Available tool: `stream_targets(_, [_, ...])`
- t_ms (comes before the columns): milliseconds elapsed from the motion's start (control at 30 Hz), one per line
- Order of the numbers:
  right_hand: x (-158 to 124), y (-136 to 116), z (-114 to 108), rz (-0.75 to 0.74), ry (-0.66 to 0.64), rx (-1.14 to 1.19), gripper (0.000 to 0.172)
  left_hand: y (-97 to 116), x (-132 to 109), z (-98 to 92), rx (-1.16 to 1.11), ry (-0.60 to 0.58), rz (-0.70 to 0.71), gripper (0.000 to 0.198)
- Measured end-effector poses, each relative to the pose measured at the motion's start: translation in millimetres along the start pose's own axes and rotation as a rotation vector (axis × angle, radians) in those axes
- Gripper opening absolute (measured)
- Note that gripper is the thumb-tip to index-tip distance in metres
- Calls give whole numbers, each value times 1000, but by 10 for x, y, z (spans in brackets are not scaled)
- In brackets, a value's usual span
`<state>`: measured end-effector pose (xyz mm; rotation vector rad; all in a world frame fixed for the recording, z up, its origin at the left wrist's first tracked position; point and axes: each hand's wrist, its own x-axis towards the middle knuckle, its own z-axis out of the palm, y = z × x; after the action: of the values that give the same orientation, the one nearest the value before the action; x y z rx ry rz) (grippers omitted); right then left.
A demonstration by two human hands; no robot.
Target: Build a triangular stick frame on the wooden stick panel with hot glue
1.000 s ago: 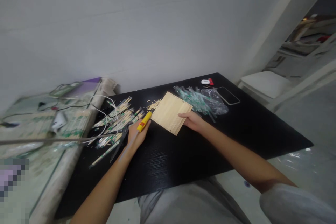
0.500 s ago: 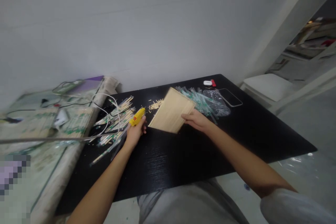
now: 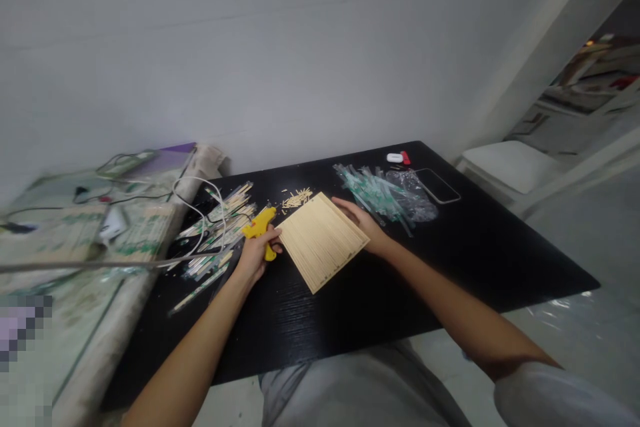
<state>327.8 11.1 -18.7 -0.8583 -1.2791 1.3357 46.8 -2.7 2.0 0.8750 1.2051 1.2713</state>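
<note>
My left hand [image 3: 257, 252] is wrapped round a yellow hot glue gun [image 3: 260, 221], its nozzle pointing away from me. The thumb of that hand reaches the left corner of a flat square panel of pale wooden sticks [image 3: 323, 240] laid side by side. My right hand [image 3: 363, 223] grips the panel at its right edge, with part of the fingers hidden behind it. The panel is held over the black table, tilted toward me, with small dark marks along its near edge. Short cut stick pieces [image 3: 298, 199] lie in a heap just beyond it.
Wrapped chopsticks [image 3: 215, 240] are strewn at left under a white cable [image 3: 204, 213]. Torn clear-and-green wrappers [image 3: 375, 192] lie at right, near a phone [image 3: 439, 185] and a white earbud case [image 3: 395, 157]. More chopstick packs [image 3: 145, 233] rest on the left surface. A white stool [image 3: 510, 163] stands beyond.
The panel has turned and come down toward me, so its rows of sticks show. My right hand has shifted along its edge, and my left thumb has reached its left corner.
</note>
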Motion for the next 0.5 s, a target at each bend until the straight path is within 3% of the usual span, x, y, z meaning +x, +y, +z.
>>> stream_targets(67, [24, 64, 6, 143, 27, 58, 56, 9, 20, -9, -18, 29, 16, 48])
stream_targets(167, [29, 74, 24, 384, -9, 132, 33, 15, 27, -8, -26, 49, 26, 49])
stream_targets(233, [13, 41, 48, 490, -42, 199, 41, 14, 20, 0, -20, 49, 21, 49])
stream_targets(400, [-50, 13, 126, 468, -141, 82, 34, -14, 14, 3, 41, 39, -8, 46])
stream_targets(500, [-68, 61, 139, 457, -136, 23, 34, -52, 35, -11, 104, 30, -8, 46])
